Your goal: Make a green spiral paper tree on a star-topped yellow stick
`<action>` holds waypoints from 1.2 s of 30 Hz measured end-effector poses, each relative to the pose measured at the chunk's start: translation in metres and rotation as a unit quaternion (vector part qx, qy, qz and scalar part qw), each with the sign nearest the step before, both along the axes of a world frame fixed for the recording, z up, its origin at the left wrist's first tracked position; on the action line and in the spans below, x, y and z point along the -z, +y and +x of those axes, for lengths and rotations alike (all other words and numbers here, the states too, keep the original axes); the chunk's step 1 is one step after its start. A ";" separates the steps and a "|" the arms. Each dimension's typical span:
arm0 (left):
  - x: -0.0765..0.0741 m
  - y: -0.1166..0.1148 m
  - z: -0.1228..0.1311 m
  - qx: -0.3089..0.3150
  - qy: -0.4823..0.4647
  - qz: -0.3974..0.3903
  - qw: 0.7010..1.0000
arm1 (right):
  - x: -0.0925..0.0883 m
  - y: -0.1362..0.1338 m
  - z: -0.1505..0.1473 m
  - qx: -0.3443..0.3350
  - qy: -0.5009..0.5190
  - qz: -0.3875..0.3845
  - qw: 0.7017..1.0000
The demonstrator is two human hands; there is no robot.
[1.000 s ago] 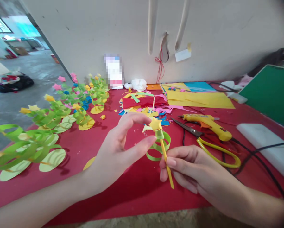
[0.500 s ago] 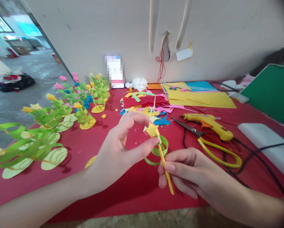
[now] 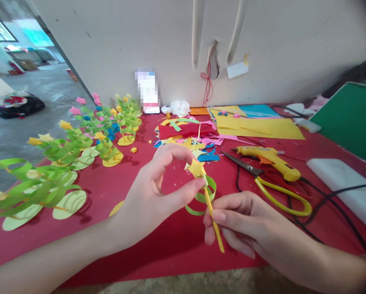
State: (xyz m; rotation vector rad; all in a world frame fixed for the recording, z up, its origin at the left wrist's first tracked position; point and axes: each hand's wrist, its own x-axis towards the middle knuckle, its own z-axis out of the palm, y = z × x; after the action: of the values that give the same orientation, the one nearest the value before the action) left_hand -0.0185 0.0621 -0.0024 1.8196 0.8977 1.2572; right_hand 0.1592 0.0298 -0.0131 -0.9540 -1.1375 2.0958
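Observation:
My left hand (image 3: pixel 166 183) pinches a yellow paper star (image 3: pixel 196 168) between thumb and forefinger, at the top of a thin yellow paper stick (image 3: pixel 209 201). Lower down that stick, my right hand (image 3: pixel 240 222) is closed on it with thumb and fingers. A green paper strip (image 3: pixel 211 188) curls in loops behind the stick, partly hidden by my left thumb and right fingers. The stick's lower end juts out below my right fingers, tilted down to the right.
Finished-looking green paper spirals topped with stars (image 3: pixel 81 139) stand at left. Paper scraps (image 3: pixel 185 130) lie beyond my hands. Scissors (image 3: pixel 262 179), a yellow glue gun (image 3: pixel 268 159) and black cables (image 3: pixel 329 196) are at right. A phone (image 3: pixel 147 92) leans on the wall.
Almost nothing differs. Both hands keep their grips on the star and the stick, and the green loops have shifted very slightly.

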 end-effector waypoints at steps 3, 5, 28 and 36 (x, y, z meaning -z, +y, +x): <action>0.001 0.000 0.000 -0.004 0.004 0.000 1.000 | 0.000 -0.001 0.000 0.002 -0.002 0.000 1.000; 0.001 0.001 0.000 0.001 0.007 -0.003 1.000 | 0.000 -0.002 0.001 0.005 -0.002 0.004 1.000; -0.018 0.012 -0.015 0.101 0.112 0.184 0.971 | -0.017 -0.006 0.001 0.096 -0.192 0.202 0.956; -0.021 0.011 -0.015 0.100 0.144 0.195 0.965 | -0.019 -0.007 0.004 0.086 -0.211 0.215 0.950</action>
State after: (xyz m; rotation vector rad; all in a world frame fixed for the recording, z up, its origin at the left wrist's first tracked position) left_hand -0.0335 0.0731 0.0182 2.3858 0.6220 1.1146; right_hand 0.1630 0.0230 0.0054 -1.2571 -1.5774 1.4504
